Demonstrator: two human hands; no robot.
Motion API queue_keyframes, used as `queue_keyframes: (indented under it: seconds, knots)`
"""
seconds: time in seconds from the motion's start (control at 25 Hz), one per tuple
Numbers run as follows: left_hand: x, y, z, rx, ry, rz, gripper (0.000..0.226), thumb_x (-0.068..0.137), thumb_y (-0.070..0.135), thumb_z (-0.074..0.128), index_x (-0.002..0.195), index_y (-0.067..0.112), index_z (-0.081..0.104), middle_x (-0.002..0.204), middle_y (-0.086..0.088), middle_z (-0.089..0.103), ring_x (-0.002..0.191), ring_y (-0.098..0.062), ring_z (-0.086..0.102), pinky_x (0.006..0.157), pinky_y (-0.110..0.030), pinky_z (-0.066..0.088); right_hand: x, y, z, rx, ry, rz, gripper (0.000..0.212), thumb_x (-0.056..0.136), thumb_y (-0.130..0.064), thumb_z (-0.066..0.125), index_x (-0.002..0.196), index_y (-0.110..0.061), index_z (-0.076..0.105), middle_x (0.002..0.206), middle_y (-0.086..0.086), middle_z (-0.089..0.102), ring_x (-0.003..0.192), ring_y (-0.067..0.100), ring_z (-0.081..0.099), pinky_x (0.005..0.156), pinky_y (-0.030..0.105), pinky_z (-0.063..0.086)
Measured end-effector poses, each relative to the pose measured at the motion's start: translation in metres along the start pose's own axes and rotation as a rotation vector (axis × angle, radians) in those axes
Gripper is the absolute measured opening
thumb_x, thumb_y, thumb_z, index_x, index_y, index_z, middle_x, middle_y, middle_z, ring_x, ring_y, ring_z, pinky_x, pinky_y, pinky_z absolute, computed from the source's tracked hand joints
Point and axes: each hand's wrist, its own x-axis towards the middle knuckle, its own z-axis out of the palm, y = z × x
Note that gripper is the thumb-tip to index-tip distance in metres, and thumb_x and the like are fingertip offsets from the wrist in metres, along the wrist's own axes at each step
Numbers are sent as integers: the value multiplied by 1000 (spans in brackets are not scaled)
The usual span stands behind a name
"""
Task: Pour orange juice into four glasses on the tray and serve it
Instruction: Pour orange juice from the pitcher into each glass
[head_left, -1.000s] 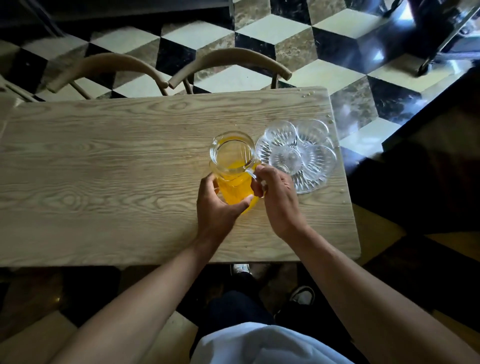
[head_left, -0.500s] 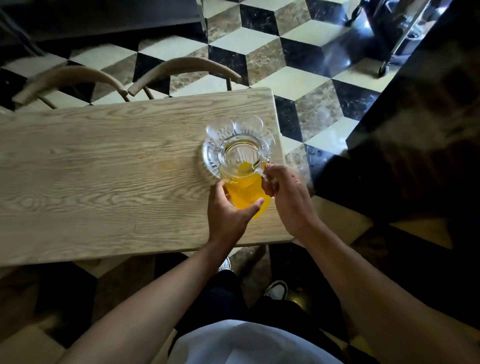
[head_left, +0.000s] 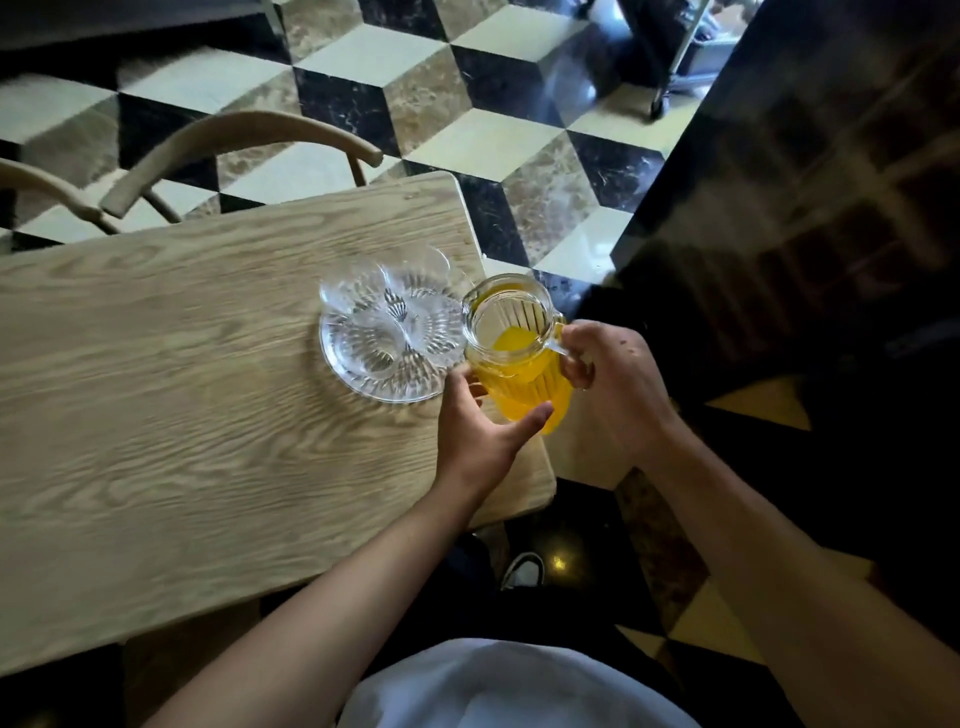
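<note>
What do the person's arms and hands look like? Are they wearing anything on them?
Both forearms are bare, with no sleeves in view. The left hand wears no glove or watch. The right hand seems to have a thin ring on one finger, though it is small and hard to make out. No wristbands show.

Ribbed clear glass pitcher (head_left: 511, 353) (grainy matt wood table (head_left: 156, 389))

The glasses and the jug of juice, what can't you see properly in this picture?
- Glasses on the tray, head view: motion blur and clear glass run together, so their count and whether any holds juice cannot be told.
- Jug handle: hidden by the right hand.
- Jug base: hidden by the left hand.
- Chairs: seats hidden behind the table.
</note>
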Motion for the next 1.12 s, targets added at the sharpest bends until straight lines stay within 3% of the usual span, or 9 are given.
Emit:
queue_keyframes:
  seconds: [0.12, 0.2, 0.28, 0.44, 0.76, 0.92, 1.0, 1.12]
  knots:
    - [13, 2, 10, -23, -38, -15, 89, 67, 49, 95, 135, 13, 50, 131, -6, 62, 121, -18, 61, 104, -34, 52, 11, 2, -2, -84, 26, -25, 42, 95, -4, 53, 56, -15, 41, 49, -9, 36, 49, 8, 30, 48, 26, 25]
    - [18, 1, 15, -29, -50, -17, 82, 69, 48, 95, 131, 13, 54, 127, -5, 65, 116, -15, 64, 100, -28, 52, 18, 3, -3, -129, 19, -29, 48, 97, -4, 54, 53, -20, 41, 49, -12, 36, 49, 7, 30, 48, 26, 24]
    - [19, 1, 20, -74, -55, -50, 76, 69, 47, 94, 128, 15, 57, 122, -3, 69, 108, -8, 67, 90, -16, 52, 26, 5, -4, -184, -6, -42, 51, 97, -7, 56, 51, -25, 43, 49, -14, 37, 48, 6, 30, 47, 24, 26]
    - [23, -1, 34, -146, -57, -138, 71, 70, 46, 95, 124, 17, 59, 118, 1, 73, 104, -5, 71, 80, -10, 53, 42, 8, -9, -269, -68, -33, 46, 91, -22, 57, 47, -28, 46, 48, -13, 37, 48, 6, 31, 45, 21, 27]
    - [38, -12, 54, -324, -40, -295, 70, 63, 46, 96, 120, 25, 62, 112, 4, 79, 104, -8, 76, 93, -36, 62, 72, 12, -14, -417, -198, 23, 42, 95, -24, 59, 55, -23, 46, 57, 2, 36, 50, 10, 30, 45, 26, 24]
    - [40, -13, 62, -392, -9, -349, 62, 64, 41, 97, 114, 27, 63, 103, 14, 80, 100, -1, 75, 83, -21, 59, 82, 12, -13, -549, -248, 1, 45, 96, -28, 59, 58, -9, 46, 54, 1, 37, 48, 9, 33, 44, 27, 25]
    - [39, -13, 68, -435, 24, -379, 62, 64, 37, 97, 115, 22, 64, 105, 6, 80, 100, -7, 76, 83, -25, 61, 87, 13, -10, -606, -268, -6, 47, 96, -29, 60, 62, -1, 45, 51, -4, 35, 46, 8, 32, 43, 26, 25]
    - [39, -13, 76, -553, 36, -411, 62, 67, 27, 96, 118, 14, 63, 112, -6, 80, 101, -17, 77, 88, -35, 62, 94, 12, -8, -684, -282, 3, 49, 96, -31, 61, 60, -2, 44, 48, -8, 34, 45, 9, 31, 44, 28, 24]
